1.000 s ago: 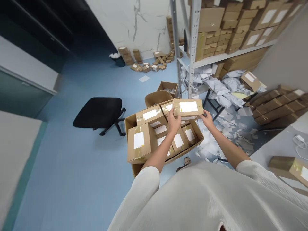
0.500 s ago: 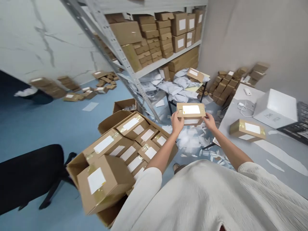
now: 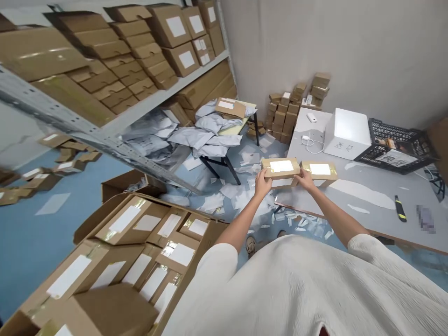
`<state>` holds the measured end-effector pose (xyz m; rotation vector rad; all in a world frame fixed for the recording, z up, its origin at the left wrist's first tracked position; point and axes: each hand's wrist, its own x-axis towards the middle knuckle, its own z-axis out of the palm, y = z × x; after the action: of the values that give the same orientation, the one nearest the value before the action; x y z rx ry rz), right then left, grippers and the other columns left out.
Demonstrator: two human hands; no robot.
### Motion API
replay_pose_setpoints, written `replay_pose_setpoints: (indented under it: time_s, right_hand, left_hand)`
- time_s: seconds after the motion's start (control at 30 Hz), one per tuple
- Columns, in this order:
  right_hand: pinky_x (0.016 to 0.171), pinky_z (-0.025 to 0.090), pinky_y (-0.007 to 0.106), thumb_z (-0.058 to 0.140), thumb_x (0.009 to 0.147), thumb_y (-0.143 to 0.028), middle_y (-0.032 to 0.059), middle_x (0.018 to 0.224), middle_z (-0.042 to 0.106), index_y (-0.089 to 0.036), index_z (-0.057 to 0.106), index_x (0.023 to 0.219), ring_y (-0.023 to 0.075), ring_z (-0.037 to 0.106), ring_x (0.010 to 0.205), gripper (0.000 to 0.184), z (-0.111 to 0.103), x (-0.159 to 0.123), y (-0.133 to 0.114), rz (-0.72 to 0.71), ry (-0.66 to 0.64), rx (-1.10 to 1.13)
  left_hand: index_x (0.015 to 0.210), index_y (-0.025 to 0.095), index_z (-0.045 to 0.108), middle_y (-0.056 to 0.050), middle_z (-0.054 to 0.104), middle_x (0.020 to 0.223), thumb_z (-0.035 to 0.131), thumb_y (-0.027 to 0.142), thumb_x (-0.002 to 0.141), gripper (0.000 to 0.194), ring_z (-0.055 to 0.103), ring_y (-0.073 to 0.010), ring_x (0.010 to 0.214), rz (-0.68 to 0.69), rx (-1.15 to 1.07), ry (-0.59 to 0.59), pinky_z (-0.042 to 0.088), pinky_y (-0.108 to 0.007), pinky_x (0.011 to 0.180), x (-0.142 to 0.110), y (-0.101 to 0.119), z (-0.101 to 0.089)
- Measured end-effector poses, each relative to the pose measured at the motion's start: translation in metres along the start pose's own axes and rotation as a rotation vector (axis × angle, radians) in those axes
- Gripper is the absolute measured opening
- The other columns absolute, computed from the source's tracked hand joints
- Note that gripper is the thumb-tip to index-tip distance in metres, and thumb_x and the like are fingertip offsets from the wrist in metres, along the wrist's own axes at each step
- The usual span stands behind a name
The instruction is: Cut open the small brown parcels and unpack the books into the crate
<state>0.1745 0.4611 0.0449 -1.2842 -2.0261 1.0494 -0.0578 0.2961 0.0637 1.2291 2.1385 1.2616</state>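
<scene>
Between my two hands is a small brown cardboard box point(image 3: 282, 169) with white labels on its top and front. My left hand point(image 3: 263, 183) grips its left end, and my right hand point(image 3: 305, 180) grips its right end. Just right of it, a second labelled cardboard box point(image 3: 324, 173) stands on the grey table point(image 3: 315, 201), close to my right fingers. At lower left a large open carton point(image 3: 206, 233) is packed with several taped, labelled boxes point(image 3: 122, 219). One bigger box point(image 3: 114, 308) sits tilted on top of them.
A metal shelf point(image 3: 164, 95) at left carries rows of boxes. Grey mailing bags point(image 3: 210, 135) cover a small table. Paper scraps point(image 3: 241, 196) litter the floor. The grey table also bears a white box point(image 3: 346, 135), a black crate point(image 3: 402, 144) and a box cutter point(image 3: 400, 209).
My view has turned right. The held box has come over to the grey table's edge, beside the box standing there. Both hands keep their hold.
</scene>
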Motion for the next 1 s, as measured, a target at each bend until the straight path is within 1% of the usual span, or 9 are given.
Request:
replay_pose_setpoints:
  time_s: [0.13, 0.23, 0.37, 0.5, 0.57, 0.67, 0.83, 0.9, 1.0]
  right_hand:
    - [0.116, 0.053, 0.054, 0.081, 0.077, -0.047, 0.0145, 0.137, 0.066, -0.024, 0.069, 0.139, 0.0343, 0.066, 0.121, 0.068, -0.024, -0.002, 0.027, 0.131, 0.035, 0.090]
    - [0.124, 0.047, 0.055, 0.082, 0.077, -0.045, 0.0164, 0.143, 0.064, -0.023, 0.071, 0.137, 0.0359, 0.064, 0.130, 0.065, -0.038, -0.002, 0.039, 0.143, 0.051, 0.085]
    - [0.127, 0.044, 0.056, 0.077, 0.082, -0.046, 0.0159, 0.147, 0.062, -0.024, 0.075, 0.133, 0.0356, 0.060, 0.138, 0.056, -0.053, 0.002, 0.056, 0.154, 0.104, 0.040]
    - [0.126, 0.045, 0.057, 0.072, 0.083, -0.046, 0.0146, 0.143, 0.064, -0.024, 0.076, 0.131, 0.0353, 0.060, 0.139, 0.052, -0.068, 0.006, 0.075, 0.124, 0.140, -0.023]
    - [0.125, 0.047, 0.055, 0.070, 0.084, -0.046, 0.0156, 0.145, 0.063, -0.023, 0.076, 0.132, 0.0348, 0.062, 0.136, 0.054, -0.074, 0.005, 0.084, 0.128, 0.153, -0.040]
    - [0.125, 0.046, 0.055, 0.069, 0.084, -0.046, 0.0170, 0.148, 0.061, -0.021, 0.075, 0.133, 0.0369, 0.059, 0.140, 0.056, -0.079, 0.001, 0.095, 0.152, 0.169, -0.074]
    - [0.129, 0.039, 0.060, 0.067, 0.082, -0.039, 0.0182, 0.151, 0.060, -0.021, 0.075, 0.132, 0.0409, 0.052, 0.148, 0.054, -0.075, -0.013, 0.102, 0.151, 0.162, -0.123]
    - [0.130, 0.037, 0.060, 0.067, 0.083, -0.037, 0.0187, 0.154, 0.058, -0.021, 0.075, 0.131, 0.0413, 0.048, 0.152, 0.052, -0.072, -0.018, 0.101, 0.126, 0.162, -0.131]
    - [0.131, 0.037, 0.059, 0.066, 0.084, -0.035, 0.0176, 0.149, 0.061, -0.021, 0.076, 0.128, 0.0396, 0.048, 0.152, 0.047, -0.067, -0.020, 0.095, 0.089, 0.141, -0.128]
  left_hand:
    - [0.144, 0.026, 0.067, -0.011, 0.063, 0.158, 0.063, 0.011, 0.085, 0.061, 0.052, -0.0345, 0.154, -0.025, 0.009, -0.089, 0.039, -0.055, 0.133, 0.005, 0.004, 0.036]
    - [0.144, 0.028, 0.068, -0.010, 0.060, 0.162, 0.062, 0.012, 0.086, 0.060, 0.047, -0.0325, 0.159, -0.045, 0.010, -0.154, 0.042, -0.052, 0.132, 0.010, 0.006, 0.054]
    - [0.144, 0.027, 0.068, -0.009, 0.057, 0.166, 0.060, 0.011, 0.085, 0.061, 0.044, -0.0320, 0.161, -0.032, -0.022, -0.230, 0.045, -0.052, 0.129, 0.019, 0.013, 0.075]
    - [0.139, 0.028, 0.072, -0.008, 0.059, 0.164, 0.063, 0.012, 0.082, 0.060, 0.042, -0.0333, 0.163, -0.030, -0.082, -0.259, 0.039, -0.052, 0.133, 0.028, 0.024, 0.098]
    - [0.138, 0.028, 0.073, -0.007, 0.057, 0.167, 0.065, 0.013, 0.081, 0.059, 0.040, -0.0341, 0.164, -0.033, -0.120, -0.275, 0.037, -0.052, 0.135, 0.032, 0.028, 0.110]
    - [0.137, 0.025, 0.073, -0.010, 0.055, 0.169, 0.068, 0.013, 0.080, 0.059, 0.037, -0.0369, 0.166, -0.032, -0.144, -0.324, 0.033, -0.053, 0.137, 0.034, 0.032, 0.128]
    - [0.145, 0.024, 0.068, -0.013, 0.051, 0.172, 0.070, 0.013, 0.080, 0.066, 0.037, -0.0377, 0.167, -0.074, -0.145, -0.397, 0.031, -0.054, 0.138, 0.031, 0.027, 0.141]
    - [0.146, 0.023, 0.067, -0.014, 0.049, 0.173, 0.071, 0.015, 0.081, 0.066, 0.035, -0.0378, 0.167, -0.089, -0.138, -0.392, 0.033, -0.053, 0.137, 0.029, 0.023, 0.140]
    - [0.146, 0.024, 0.066, -0.014, 0.049, 0.173, 0.072, 0.016, 0.082, 0.065, 0.036, -0.0375, 0.167, -0.084, -0.123, -0.359, 0.034, -0.054, 0.136, 0.026, 0.017, 0.134]
